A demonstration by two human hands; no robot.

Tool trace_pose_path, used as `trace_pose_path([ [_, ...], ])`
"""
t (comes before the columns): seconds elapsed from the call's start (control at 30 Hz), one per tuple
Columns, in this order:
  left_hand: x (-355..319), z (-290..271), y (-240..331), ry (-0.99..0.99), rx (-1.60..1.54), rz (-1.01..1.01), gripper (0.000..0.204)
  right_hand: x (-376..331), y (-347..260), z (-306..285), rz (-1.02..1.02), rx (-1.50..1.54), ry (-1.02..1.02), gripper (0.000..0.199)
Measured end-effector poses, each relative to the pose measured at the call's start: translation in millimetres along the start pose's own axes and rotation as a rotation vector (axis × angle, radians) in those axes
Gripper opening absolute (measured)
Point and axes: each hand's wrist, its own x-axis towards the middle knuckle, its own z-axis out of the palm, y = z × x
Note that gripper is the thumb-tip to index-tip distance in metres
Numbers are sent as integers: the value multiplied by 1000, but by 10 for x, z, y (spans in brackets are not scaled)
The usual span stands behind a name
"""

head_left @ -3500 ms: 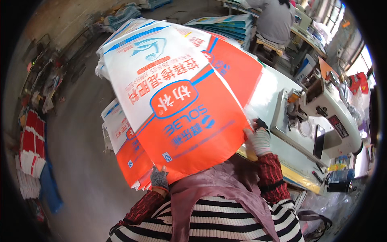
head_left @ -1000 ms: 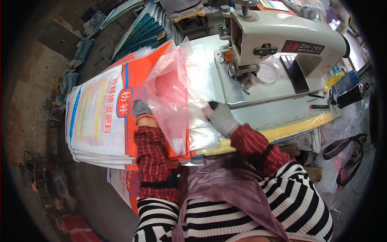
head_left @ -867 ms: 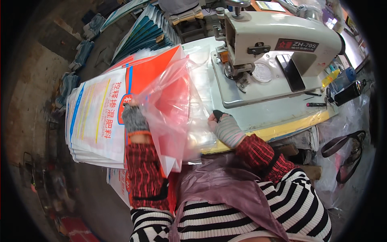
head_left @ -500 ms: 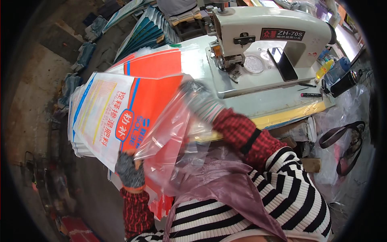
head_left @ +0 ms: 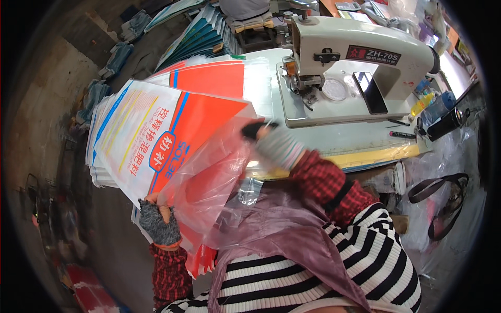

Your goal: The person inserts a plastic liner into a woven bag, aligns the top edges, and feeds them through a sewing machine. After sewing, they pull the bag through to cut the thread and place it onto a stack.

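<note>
My left hand (head_left: 159, 220), in a grey knit glove with bare fingertips, is closed on the lower edge of a red and white printed sack (head_left: 136, 151). A clear plastic liner (head_left: 209, 177) spreads over the sack's red side, its loose end lying toward my lap. My right hand (head_left: 275, 143), in a pale striped glove with dark fingertips, is beside the sack's right edge, where the clear film ends. It is smeared by motion, so its grip on the film cannot be made out. More sacks (head_left: 216, 78) lie stacked under the held one.
A white sewing machine (head_left: 355, 47) stands on the table, with a phone (head_left: 370, 93) on its bed. Pens (head_left: 402, 135), a yellow bottle (head_left: 421, 104) and a black flask (head_left: 443, 125) sit at right. Folded teal sacks (head_left: 195, 41) are at the back; a dark strap (head_left: 441, 195) hangs at right.
My right hand has moved right and down from the sack's upper corner. My left hand, with the sack's edge, has shifted slightly left. The clear film lies flatter over the red side.
</note>
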Motion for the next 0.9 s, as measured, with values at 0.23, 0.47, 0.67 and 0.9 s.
trace_pose_path([
  [0.23, -395, -224, -42, -24, 97, -16, 12, 516, 49, -380, 523, 458, 92, 32],
  [0.47, -837, -636, -248, -171, 359, 186, 13, 947, -49, -30, -101, 53, 74, 24],
  [0.67, -568, -672, 61, -141, 462, -63, 27, 727, -526, 53, -138, 124, -81, 11],
  [0.9, -431, 610, -103, -544, 238, -25, 22, 305, -903, -194, -290, 224, -146, 10],
])
